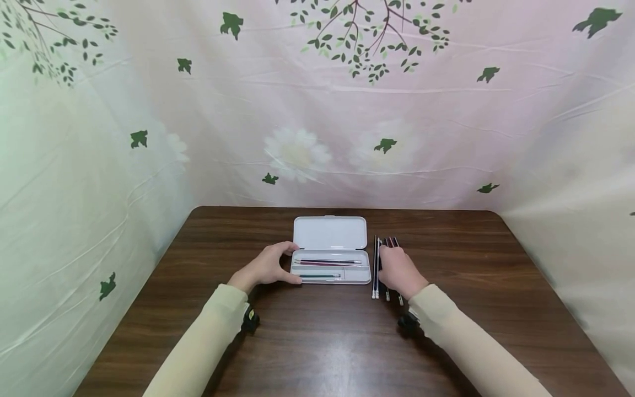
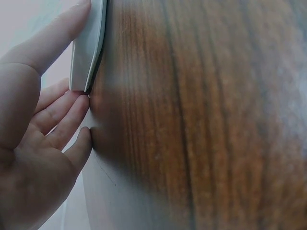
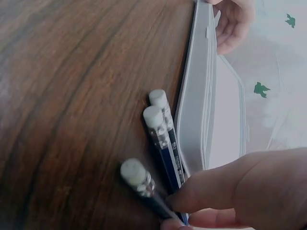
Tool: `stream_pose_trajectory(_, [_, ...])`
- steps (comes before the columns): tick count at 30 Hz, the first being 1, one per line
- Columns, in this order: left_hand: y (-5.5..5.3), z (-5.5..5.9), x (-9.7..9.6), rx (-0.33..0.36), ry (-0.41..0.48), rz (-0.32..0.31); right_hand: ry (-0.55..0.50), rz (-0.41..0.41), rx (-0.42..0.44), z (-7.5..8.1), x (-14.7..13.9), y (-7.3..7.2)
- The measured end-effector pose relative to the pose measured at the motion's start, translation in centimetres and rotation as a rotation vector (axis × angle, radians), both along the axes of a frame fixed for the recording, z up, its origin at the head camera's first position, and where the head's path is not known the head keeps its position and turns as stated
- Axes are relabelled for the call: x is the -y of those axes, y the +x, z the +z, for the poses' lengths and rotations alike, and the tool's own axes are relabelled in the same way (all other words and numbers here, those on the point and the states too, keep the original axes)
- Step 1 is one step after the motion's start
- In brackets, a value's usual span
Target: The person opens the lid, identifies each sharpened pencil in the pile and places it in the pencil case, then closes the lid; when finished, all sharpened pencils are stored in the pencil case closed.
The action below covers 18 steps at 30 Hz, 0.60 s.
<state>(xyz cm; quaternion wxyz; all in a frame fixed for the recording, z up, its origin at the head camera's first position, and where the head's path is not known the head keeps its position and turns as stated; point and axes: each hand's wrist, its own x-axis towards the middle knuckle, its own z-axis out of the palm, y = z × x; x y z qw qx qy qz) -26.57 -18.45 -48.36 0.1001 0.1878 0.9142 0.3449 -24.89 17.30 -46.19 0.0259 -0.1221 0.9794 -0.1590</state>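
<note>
A white pencil case (image 1: 358, 280) lies with its hinged lid (image 1: 329, 232) raised toward the back. Inside it, dark and reddish pencils (image 1: 329, 262) lie in the rear compartment and greenish pencils (image 1: 319, 275) in the front one. My left hand (image 1: 268, 266) holds the case's left end, thumb at the front corner and fingers around behind. Just right of the case, several dark pencils (image 1: 374, 270) lie lengthwise on the table, white erasers toward me. Over them, my right hand (image 1: 401, 271) pinches a dark pencil (image 3: 156, 203) between thumb and finger; its far part is hidden.
The brown wooden table (image 1: 317, 342) extends around the case, its far edge close behind the lid. A pale cloth (image 1: 322, 110) with leaf and bird prints hangs at the back and both sides.
</note>
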Motion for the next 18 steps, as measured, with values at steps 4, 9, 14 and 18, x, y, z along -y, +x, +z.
stream_pose_trajectory(4, [-0.1,0.0,0.0,0.002,0.002,0.001,-0.002,-0.023,-0.001,0.3,0.2,0.2])
stream_pose_trajectory(9, [-0.1,0.0,0.0,-0.009,0.007,-0.008,-0.011,-0.055,-0.024,0.6,0.0,0.4])
stream_pose_trajectory(14, [-0.2,0.0,0.1,-0.019,0.001,-0.019,-0.046,-0.078,-0.034,1.0,-0.7,0.5])
stream_pose_trajectory(18, [-0.2,0.0,0.1,-0.015,-0.003,-0.02,-0.056,-0.099,-0.024,1.4,-1.3,0.7])
